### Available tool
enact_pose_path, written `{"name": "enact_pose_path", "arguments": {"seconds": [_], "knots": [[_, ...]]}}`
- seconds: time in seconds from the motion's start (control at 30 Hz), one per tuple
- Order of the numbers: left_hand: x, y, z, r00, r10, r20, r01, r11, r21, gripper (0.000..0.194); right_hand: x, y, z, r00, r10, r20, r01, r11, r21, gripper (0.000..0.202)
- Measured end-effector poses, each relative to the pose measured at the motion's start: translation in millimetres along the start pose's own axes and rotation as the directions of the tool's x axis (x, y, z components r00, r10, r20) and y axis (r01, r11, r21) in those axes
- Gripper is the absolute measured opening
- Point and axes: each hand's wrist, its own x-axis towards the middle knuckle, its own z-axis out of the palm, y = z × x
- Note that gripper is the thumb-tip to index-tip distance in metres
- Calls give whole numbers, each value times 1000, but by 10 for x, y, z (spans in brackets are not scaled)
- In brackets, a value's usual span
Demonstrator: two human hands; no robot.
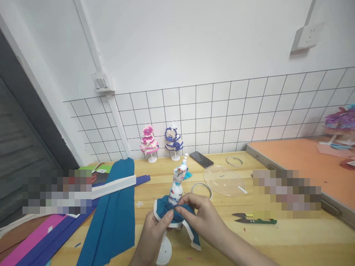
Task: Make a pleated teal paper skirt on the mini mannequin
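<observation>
A small white mannequin figure [175, 190] with red and blue marks leans slightly over the wooden table, its round white base [164, 251] low in the view. Around its waist lies a teal pleated fabric strip with white edging [191, 232], its loose end hanging to the right. My left hand [151, 236] is closed on the left part of the teal fabric, thumb on top near the waist. My right hand [201, 216] pinches the fabric at the figure's waist between thumb and forefinger.
Teal cloth [119, 207] and coloured strips cover the left side. Green-handled snips [255, 218], a clear disc [224, 181], tape rings [202, 190] and a phone [202, 159] lie to the right and behind. Two small dressed figures [174, 142] stand by the wall.
</observation>
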Motion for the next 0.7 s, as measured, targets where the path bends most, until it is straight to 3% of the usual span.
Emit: {"name": "enact_pose_path", "arguments": {"seconds": [0.3, 0.47, 0.7], "knots": [[2, 20, 12, 999, 23, 37, -25, 998, 54, 20, 24, 46, 31, 997, 70, -13, -70, 997, 33, 7], [-4, -22, 40, 998, 41, -45, -40, 999, 18, 22, 9, 96, 66, 997, 50, -56, -49, 999, 19, 9], [-14, -21, 111, 991, 62, -121, -61, 998, 8, 26, -54, 62, 118, 991, -62, -122, 46, 990, -135, 8]]}}
